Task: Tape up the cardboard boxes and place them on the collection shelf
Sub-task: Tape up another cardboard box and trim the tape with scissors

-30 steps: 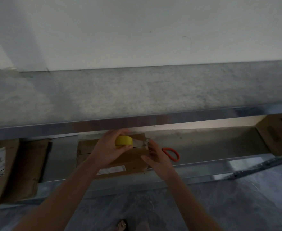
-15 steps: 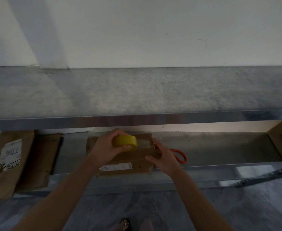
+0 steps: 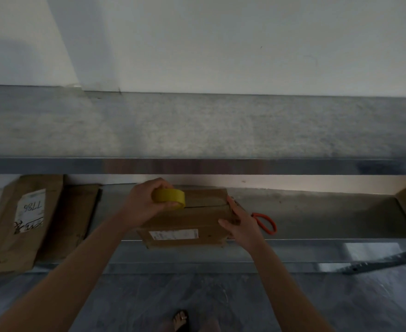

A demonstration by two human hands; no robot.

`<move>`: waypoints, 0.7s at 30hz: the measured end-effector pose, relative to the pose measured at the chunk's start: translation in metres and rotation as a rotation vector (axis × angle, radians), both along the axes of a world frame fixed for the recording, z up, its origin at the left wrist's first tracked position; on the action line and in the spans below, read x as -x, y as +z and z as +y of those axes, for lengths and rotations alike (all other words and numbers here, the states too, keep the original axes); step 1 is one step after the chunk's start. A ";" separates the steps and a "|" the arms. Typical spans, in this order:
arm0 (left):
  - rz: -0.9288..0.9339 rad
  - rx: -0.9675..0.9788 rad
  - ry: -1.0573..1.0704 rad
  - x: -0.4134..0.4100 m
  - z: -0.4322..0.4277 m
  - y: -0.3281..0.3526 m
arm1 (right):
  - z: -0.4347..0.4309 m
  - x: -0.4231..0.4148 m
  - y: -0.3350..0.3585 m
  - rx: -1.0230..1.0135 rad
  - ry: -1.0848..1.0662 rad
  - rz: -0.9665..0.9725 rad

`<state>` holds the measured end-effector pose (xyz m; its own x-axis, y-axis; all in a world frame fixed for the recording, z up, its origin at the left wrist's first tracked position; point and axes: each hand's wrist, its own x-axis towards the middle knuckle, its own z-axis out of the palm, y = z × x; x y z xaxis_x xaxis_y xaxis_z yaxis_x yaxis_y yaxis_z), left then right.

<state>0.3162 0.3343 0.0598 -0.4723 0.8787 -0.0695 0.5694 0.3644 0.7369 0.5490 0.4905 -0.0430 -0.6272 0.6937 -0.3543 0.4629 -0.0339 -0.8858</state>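
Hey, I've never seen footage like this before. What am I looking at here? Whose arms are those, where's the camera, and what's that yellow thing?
There is no machine here. These are a person's two bare arms, filmed by a wide-angle camera worn on their head that looks forward and down. That is why a sandalled foot shows on the floor at the bottom.

In front of them is a metal shelf. On it lies a cardboard box with a white label. The left hand grips the yellow thing, a roll of tape, and holds it against the box's top. The right hand rests against the box's right end, apparently to steady it.

Orange-handled scissors lie just right of that hand, and more cardboard boxes sit at the far left.
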 end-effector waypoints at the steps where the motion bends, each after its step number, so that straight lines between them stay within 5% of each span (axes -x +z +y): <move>1: -0.017 0.006 0.016 0.001 0.000 0.001 | 0.000 0.001 0.000 0.005 -0.002 0.002; 7: 0.153 0.058 0.046 0.013 -0.002 0.009 | -0.003 0.003 0.006 -0.027 -0.004 -0.005; 12: 0.007 0.149 0.047 0.024 -0.020 0.010 | -0.003 0.004 0.010 -0.040 -0.008 -0.023; 17: 0.357 0.204 -0.030 0.046 -0.035 0.010 | -0.003 0.005 0.004 0.032 -0.051 0.012; 21: 0.012 0.064 0.001 0.053 -0.054 0.008 | -0.004 0.006 0.004 0.049 -0.052 0.034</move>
<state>0.2629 0.2801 0.0676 -0.4742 0.8722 -0.1202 0.5775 0.4112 0.7053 0.5431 0.4870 -0.0392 -0.6029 0.7082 -0.3673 0.4287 -0.1007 -0.8978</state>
